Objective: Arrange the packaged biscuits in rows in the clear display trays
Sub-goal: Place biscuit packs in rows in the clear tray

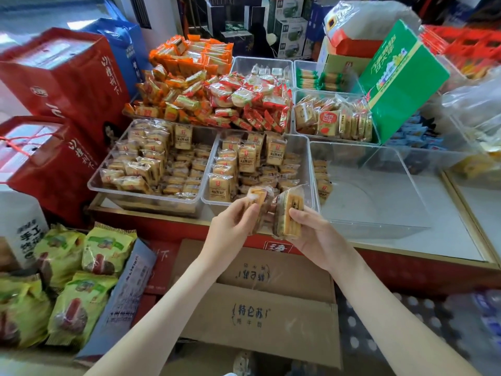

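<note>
My left hand [233, 222] grips a clear-wrapped yellow biscuit pack [259, 198] by its lower end. My right hand [314, 234] holds a second biscuit pack [288, 213] on edge, thumb on its side. Both packs hover over the front rim of the middle clear tray [307, 158], which holds upright rows and loose packs of the same biscuits. The left clear tray [93, 181] is filled with similar packs. The large clear tray [379, 191] on the right has only a short row of packs [322, 180] along its left wall.
Red and orange snack packs [217, 96] are heaped behind the trays. Red gift boxes [62, 85] stand at the left, a green carton [398, 82] at the back right. An open cardboard box [260, 302] lies below my arms, green bags [67, 283] to its left.
</note>
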`<state>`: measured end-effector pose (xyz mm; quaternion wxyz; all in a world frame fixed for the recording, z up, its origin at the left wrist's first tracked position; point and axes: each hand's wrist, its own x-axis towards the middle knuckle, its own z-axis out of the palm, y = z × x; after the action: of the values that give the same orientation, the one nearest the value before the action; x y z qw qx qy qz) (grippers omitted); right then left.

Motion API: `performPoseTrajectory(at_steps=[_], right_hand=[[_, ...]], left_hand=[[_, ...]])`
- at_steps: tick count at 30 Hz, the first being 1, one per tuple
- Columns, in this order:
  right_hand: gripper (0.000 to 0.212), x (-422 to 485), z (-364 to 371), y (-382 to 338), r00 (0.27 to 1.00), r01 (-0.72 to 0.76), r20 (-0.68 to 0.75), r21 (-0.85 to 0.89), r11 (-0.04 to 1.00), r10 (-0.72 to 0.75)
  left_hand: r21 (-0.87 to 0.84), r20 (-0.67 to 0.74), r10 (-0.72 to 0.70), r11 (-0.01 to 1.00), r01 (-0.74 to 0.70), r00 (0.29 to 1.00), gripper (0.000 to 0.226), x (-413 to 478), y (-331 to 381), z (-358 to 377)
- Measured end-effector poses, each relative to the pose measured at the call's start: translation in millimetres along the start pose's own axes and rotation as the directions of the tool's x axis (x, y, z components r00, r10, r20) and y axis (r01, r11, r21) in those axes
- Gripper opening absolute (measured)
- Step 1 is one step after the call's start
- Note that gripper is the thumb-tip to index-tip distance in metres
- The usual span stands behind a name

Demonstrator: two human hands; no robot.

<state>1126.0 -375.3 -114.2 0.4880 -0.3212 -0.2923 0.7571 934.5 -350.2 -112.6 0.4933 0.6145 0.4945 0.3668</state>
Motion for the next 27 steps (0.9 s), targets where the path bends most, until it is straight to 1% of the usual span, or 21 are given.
performPoseTrajectory(at_steps=[1, 3, 4, 5, 6, 8, 9, 10, 11, 13, 15, 16, 17, 18, 20, 21, 22, 24, 25, 26, 27], right_hand=[[0.043, 0.7, 0.4, 3.2, 1.000, -0.007, -0.016, -0.011, 1.000, 0.007], [0.050, 2.4, -0.2, 9.3, 0.999, -0.030, -0.041, -0.013, 0.999, 0.029], [0.054, 3.3, -1.0, 12.9, 0.998, -0.042, -0.056, -0.004, 0.999, 0.041], [0.058, 3.6, -0.7, 15.6, 0.995, -0.049, -0.086, 0.010, 0.999, 0.049], [0.059, 3.8, -0.6, 18.0, 0.990, -0.047, -0.135, 0.029, 0.998, 0.051], [0.051, 4.8, -1.4, 23.2, 0.963, -0.031, -0.261, 0.105, 0.994, 0.058], [0.047, 5.4, -2.4, 25.9, 0.946, -0.020, -0.315, 0.167, 0.986, 0.073], [0.043, 5.8, -4.5, 28.8, 0.929, -0.004, -0.358, 0.236, 0.972, 0.091], [0.039, 6.4, -5.8, 31.2, 0.916, 0.010, -0.386, 0.295, 0.955, 0.110], [0.035, 8.8, -9.3, 36.7, 0.912, 0.016, -0.388, 0.364, 0.931, 0.136], [0.034, 10.3, -12.0, 43.0, 0.920, -0.002, -0.365, 0.357, 0.934, 0.142], [0.035, 10.9, -14.5, 46.6, 0.925, -0.030, -0.351, 0.315, 0.949, 0.145], [0.035, 11.1, -16.4, 50.7, 0.930, -0.070, -0.335, 0.251, 0.965, 0.154], [0.035, 11.8, -19.3, 56.0, 0.931, -0.111, -0.325, 0.176, 0.978, 0.165], [0.033, 15.3, -29.8, 70.8, 0.918, -0.187, -0.352, 0.027, 0.982, 0.184], [0.033, 17.2, -36.1, 79.8, 0.906, -0.220, -0.380, -0.046, 0.975, 0.186], [0.034, 18.9, -43.5, 89.5, 0.890, -0.251, -0.416, -0.108, 0.962, 0.186], [0.034, 22.7, -57.4, 108.3, 0.857, -0.304, -0.482, -0.189, 0.934, 0.181], [0.033, 24.8, -63.5, 117.1, 0.846, -0.320, -0.505, -0.220, 0.921, 0.173], [0.033, 26.4, -70.0, 125.3, 0.835, -0.333, -0.526, -0.243, 0.911, 0.164], [0.033, 27.8, -75.8, 132.3, 0.824, -0.343, -0.545, -0.256, 0.904, 0.158]], left_hand=[[-0.030, 0.038, -0.051, 0.998, 0.052, 0.998, 0.024, -0.3, -2.8, -0.4], [-0.091, 0.048, -0.152, 0.984, 0.156, 0.987, 0.029, -1.6, -9.5, -0.1], [-0.161, 0.035, -0.227, 0.960, 0.229, 0.973, 0.030, -1.9, -11.0, -0.3], [-0.274, 0.031, -0.334, 0.904, 0.329, 0.942, 0.030, -1.2, -11.1, -1.4], [-0.431, 0.064, -0.458, 0.789, 0.438, 0.887, 0.029, 0.1, -12.1, -3.9], [-0.701, 0.212, -0.630, 0.435, 0.566, 0.747, 0.026, 2.9, -15.8, -10.5], [-0.756, 0.276, -0.664, 0.297, 0.583, 0.695, 0.028, 3.5, -19.1, -14.2], [-0.773, 0.314, -0.684, 0.218, 0.596, 0.658, 0.030, 3.8, -25.1, -16.9], [-0.768, 0.337, -0.700, 0.183, 0.614, 0.630, 0.032, 2.7, -29.7, -18.1], [-0.733, 0.365, -0.721, 0.167, 0.660, 0.589, 0.032, 0.4, -39.3, -18.6], [-0.693, 0.388, -0.720, 0.183, 0.697, 0.575, 0.033, -1.1, -51.4, -18.2], [-0.675, 0.382, -0.720, 0.210, 0.707, 0.580, 0.033, -0.8, -58.8, -17.6], [-0.643, 0.357, -0.722, 0.271, 0.716, 0.593, 0.033, -0.2, -67.6, -16.2], [-0.569, 0.306, -0.728, 0.377, 0.731, 0.613, 0.033, -0.2, -78.1, -14.2], [-0.290, 0.159, -0.719, 0.621, 0.728, 0.677, 0.037, -2.9, -102.9, -8.7], [-0.118, 0.074, -0.696, 0.705, 0.699, 0.714, 0.040, -5.8, -119.6, -6.2], [0.051, 0.000, -0.664, 0.747, 0.663, 0.748, 0.042, -9.6, -136.6, -4.1], [0.393, -0.127, -0.521, 0.755, 0.525, 0.844, 0.039, -19.0, -170.0, 2.1], [0.590, -0.142, -0.388, 0.705, 0.392, 0.911, 0.037, -23.8, -185.6, 5.1], [0.750, -0.081, -0.280, 0.615, 0.243, 0.957, 0.036, -27.8, -200.4, 7.5], [0.846, -0.002, -0.200, 0.521, 0.109, 0.980, 0.039, -30.8, -212.4, 10.4]])
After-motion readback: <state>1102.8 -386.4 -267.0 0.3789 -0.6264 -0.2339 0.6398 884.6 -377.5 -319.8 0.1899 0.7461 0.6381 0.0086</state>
